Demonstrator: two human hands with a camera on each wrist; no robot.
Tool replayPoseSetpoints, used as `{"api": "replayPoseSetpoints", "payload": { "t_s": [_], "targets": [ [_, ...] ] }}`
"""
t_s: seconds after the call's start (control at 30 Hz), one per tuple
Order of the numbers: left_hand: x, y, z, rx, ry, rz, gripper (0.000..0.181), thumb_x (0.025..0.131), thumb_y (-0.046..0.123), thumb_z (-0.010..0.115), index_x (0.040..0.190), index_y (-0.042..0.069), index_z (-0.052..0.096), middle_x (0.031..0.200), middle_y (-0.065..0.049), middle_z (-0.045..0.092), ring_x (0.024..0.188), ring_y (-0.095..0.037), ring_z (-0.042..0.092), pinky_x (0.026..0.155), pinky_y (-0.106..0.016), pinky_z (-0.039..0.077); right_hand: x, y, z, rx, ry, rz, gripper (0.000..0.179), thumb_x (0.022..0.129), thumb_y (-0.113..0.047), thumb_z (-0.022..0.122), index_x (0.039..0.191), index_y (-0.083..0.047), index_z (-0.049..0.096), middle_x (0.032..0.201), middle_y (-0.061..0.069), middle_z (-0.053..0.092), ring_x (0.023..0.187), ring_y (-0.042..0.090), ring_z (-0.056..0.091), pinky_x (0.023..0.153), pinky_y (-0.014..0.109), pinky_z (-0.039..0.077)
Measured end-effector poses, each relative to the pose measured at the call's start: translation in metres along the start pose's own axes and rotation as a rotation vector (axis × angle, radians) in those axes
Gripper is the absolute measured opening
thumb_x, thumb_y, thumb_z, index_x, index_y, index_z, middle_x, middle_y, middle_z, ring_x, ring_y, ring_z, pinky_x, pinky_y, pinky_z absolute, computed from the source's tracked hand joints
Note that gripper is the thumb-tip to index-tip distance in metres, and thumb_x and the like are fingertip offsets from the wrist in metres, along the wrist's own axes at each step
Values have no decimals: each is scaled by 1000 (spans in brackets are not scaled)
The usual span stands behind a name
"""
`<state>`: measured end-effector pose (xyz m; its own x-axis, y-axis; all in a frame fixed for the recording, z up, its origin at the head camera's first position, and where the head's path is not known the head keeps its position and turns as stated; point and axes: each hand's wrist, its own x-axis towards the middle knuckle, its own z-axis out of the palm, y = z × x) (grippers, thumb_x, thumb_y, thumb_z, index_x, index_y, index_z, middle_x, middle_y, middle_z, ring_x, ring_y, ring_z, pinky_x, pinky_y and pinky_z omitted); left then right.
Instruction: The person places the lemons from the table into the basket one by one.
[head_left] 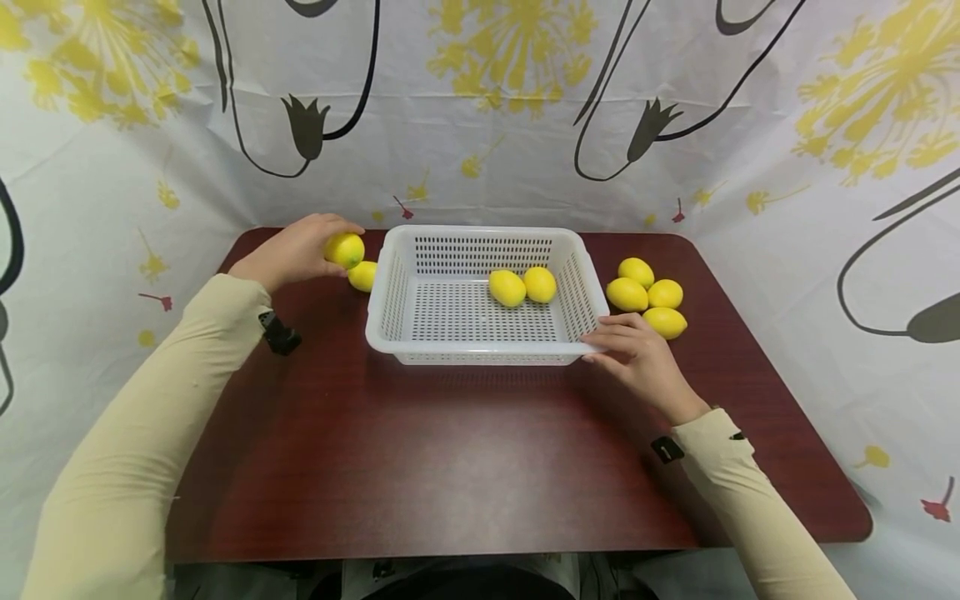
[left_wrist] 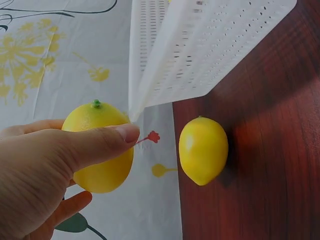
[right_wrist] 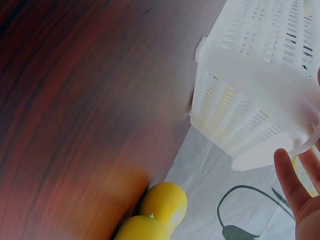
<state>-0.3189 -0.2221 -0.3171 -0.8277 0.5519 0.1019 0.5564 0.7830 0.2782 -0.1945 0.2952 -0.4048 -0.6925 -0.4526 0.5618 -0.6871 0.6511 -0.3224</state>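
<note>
My left hand holds a yellow lemon between thumb and fingers, left of the white plastic basket. In the left wrist view the held lemon has its green stem end up, thumb across its side. Just below it in the head view, a second lemon lies on the table against the basket's left side. Two lemons, one on the left and one on the right, sit together inside the basket. My right hand grips the basket's front right corner, fingers over the rim and thumb below.
Several lemons lie grouped on the dark red table, right of the basket and just behind my right hand. A patterned white cloth hangs behind the table and along both sides.
</note>
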Motion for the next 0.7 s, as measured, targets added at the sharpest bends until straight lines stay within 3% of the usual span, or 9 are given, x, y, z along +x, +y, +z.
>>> {"api": "replayPoseSetpoints", "payload": {
  "t_s": [0.47, 0.7],
  "targets": [
    [20, 16, 1, 29, -27, 13, 66, 81, 9, 85, 139, -1, 56, 137, -24, 55, 124, -41, 47, 107, -55, 39, -1, 0, 0, 19, 8, -11, 43, 65, -1, 92, 106, -7, 80, 106, 10, 75, 113, 31, 58, 98, 27, 44],
    [30, 20, 4, 15, -19, 51, 65, 79, 9, 86, 137, 0, 57, 136, -21, 56, 123, -39, 49, 106, -53, 39, -1, 3, 2, 29, 25, -34, 36, 70, -6, 90, 105, -7, 80, 105, 9, 76, 112, 33, 59, 96, 28, 44]
  ]
}}
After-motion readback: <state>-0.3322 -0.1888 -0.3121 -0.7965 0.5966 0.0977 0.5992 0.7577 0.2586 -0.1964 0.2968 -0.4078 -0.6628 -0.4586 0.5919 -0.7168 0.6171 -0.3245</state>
